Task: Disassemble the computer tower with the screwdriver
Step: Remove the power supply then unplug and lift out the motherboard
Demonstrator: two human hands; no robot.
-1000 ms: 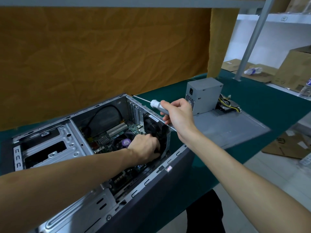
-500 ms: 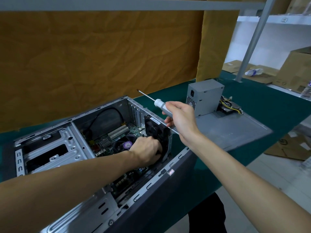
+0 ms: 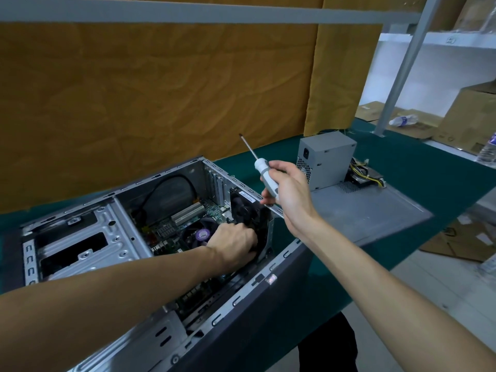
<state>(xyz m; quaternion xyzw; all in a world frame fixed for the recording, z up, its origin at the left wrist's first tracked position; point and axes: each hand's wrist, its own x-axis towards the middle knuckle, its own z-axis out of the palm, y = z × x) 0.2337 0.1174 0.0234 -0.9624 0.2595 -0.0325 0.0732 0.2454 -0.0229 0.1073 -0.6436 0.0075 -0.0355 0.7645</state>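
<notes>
Screwdriver [image 3: 265, 178] in R hand [image 3: 288, 190], L hand [image 3: 233, 241] gripping fan [image 3: 245, 210]

You are looking at a green counter [image 3: 418, 167]. A big brown cloth [image 3: 161, 98] is hanging behind it. A grey metal pole [image 3: 402, 68] is standing at the far end of the counter. White shelves [image 3: 440, 38] are sitting on the right wall. Brown cardboard boxes [image 3: 472, 114] are resting by the far end. A plastic bottle [image 3: 404, 120] is lying on its side near the pole, and another bottle [image 3: 488, 149] is standing at the right edge. Flat cardboard [image 3: 461, 237] is lying on the floor below.
</notes>
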